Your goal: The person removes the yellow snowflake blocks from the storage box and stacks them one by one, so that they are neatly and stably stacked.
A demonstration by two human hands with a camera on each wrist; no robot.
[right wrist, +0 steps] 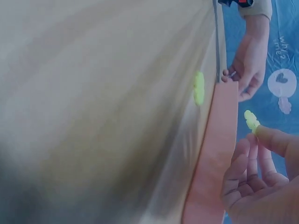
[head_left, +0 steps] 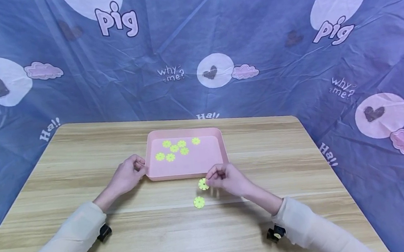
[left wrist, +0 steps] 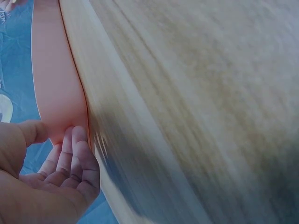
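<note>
A shallow pink tray [head_left: 205,155] lies on the wooden table, with several yellow-green, notched flower-shaped discs [head_left: 174,148] flat inside it, mostly toward its left half. My left hand [head_left: 129,175] holds the tray's near left corner; in the left wrist view its thumb is at the rim and its fingertips are against the outer wall. Between thumb and fingertips, my right hand [head_left: 228,179] pinches one flower-shaped disc [right wrist: 251,120] by its edge, just in front of the tray's near side and raised off the table. Another disc [head_left: 199,202] rests on the table nearer to me.
The wooden table [head_left: 265,147] extends around the tray on all sides. A blue printed cloth [head_left: 175,32] hangs behind the table and along its sides. Small black devices [head_left: 275,233] are worn at both sleeve cuffs.
</note>
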